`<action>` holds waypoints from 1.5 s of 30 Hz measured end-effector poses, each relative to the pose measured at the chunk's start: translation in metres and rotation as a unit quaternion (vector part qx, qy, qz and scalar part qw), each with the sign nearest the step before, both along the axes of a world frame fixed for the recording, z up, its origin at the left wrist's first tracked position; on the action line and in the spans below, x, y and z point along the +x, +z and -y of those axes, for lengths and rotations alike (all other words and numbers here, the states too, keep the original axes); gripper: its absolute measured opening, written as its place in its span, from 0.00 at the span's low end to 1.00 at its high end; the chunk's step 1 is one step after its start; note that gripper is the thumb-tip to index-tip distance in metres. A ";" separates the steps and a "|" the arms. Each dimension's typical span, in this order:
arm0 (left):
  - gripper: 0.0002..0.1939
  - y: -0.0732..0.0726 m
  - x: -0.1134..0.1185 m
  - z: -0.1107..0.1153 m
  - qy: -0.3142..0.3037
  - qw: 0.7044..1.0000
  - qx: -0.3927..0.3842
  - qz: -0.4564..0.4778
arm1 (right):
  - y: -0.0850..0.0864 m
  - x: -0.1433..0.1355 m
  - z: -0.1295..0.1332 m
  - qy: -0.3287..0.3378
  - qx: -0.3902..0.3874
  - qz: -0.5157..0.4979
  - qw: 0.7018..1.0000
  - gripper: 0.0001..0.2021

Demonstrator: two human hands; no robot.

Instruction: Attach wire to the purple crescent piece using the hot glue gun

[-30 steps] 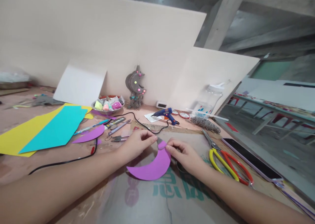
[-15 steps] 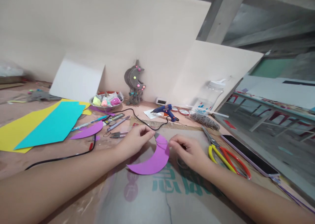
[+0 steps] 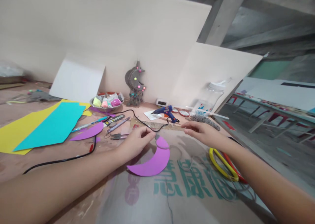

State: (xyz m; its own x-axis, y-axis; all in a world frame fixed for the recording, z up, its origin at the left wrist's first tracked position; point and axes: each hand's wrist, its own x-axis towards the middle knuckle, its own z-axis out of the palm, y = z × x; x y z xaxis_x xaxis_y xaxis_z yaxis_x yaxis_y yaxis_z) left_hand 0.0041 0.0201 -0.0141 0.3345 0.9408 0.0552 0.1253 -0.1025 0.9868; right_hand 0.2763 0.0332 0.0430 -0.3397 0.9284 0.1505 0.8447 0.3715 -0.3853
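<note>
**Purple Paper Crescent Between Two Bare Hands**

Head view: a purple paper crescent (image 3: 155,162) lies at the centre of the worktop, over a greyish sheet printed with green characters (image 3: 197,212). Taken as the middle of a clock face, it has one horn pointing up to 12 and the other out towards 9. Thin grey yarn (image 3: 163,148) covers the upper horn's tip and runs loosely across the purple just below it.

The person's left hand (image 3: 137,139) is between 10 and 11 o'clock, thumb and forefinger together, pinching the crescent at its yarn-covered tip. The right hand (image 3: 200,132) is at 2 o'clock, apart from the crescent, fingers reaching inward; whether its fingertips close on a strand cannot be told.

At 3 o'clock, partly behind the right forearm, lie scissors with yellow and red loop handles (image 3: 222,163), grey yarn loops (image 3: 242,187) beside them. A grey yarn skein (image 3: 204,119) lies just beyond the right hand. At 1 o'clock is a blue glue gun (image 3: 167,112); just before 12, a grey crescent ornament with coloured beads (image 3: 135,81) stands against the pale wall panel. A turquoise sheet (image 3: 52,125) overlaps a yellow sheet (image 3: 18,127) between 9 and 10.
</note>
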 end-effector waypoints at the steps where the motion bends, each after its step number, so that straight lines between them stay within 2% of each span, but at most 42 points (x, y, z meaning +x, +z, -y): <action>1: 0.14 0.000 0.000 0.000 -0.001 1.000 0.007 0.002 | -0.004 0.003 -0.005 -0.011 0.004 -0.014 1.000 0.17; 7: 0.13 -0.004 -0.002 -0.002 -0.014 1.000 0.022 0.002 | -0.020 0.001 -0.052 -0.061 0.039 0.003 0.997 0.23; 13: 0.13 -0.002 -0.002 -0.001 -0.024 1.000 0.010 -0.009 | -0.033 -0.024 -0.104 -0.105 0.030 -0.022 0.994 0.17; 18: 0.13 -0.001 -0.002 -0.002 -0.029 0.999 0.018 -0.019 | -0.049 -0.042 -0.114 -0.144 0.014 -0.032 0.989 0.14; 21: 0.13 -0.002 -0.002 -0.001 -0.029 0.999 0.021 -0.016 | -0.048 -0.047 -0.112 -0.144 -0.011 -0.033 0.989 0.13; 27: 0.13 0.000 -0.001 0.001 -0.019 0.999 0.024 -0.026 | -0.017 -0.047 -0.102 -0.137 -0.030 -0.043 0.989 0.08; 30: 0.13 -0.001 -0.001 0.000 -0.012 0.999 0.020 -0.026 | 0.000 -0.042 -0.090 -0.125 -0.036 -0.062 0.990 0.11; 33: 0.14 -0.003 -0.001 0.000 -0.011 1.000 0.012 -0.021 | 0.008 -0.039 -0.066 -0.092 -0.033 -0.101 0.990 0.15; 36: 0.13 -0.003 -0.001 0.001 -0.010 1.000 0.004 -0.022 | 0.005 -0.038 -0.027 -0.055 -0.027 -0.136 0.989 0.17; 38: 0.14 -0.003 -0.002 0.001 -0.010 0.999 0.007 -0.031 | -0.003 -0.038 0.001 -0.056 0.001 -0.186 0.981 0.18; 40: 0.14 -0.003 -0.003 0.000 -0.010 0.999 0.018 -0.042 | -0.014 -0.036 0.024 -0.055 -0.010 -0.211 0.976 0.18; 45: 0.14 -0.002 -0.003 -0.001 -0.009 0.999 0.027 -0.040 | -0.034 -0.026 0.050 0.014 -0.034 -0.173 0.984 0.17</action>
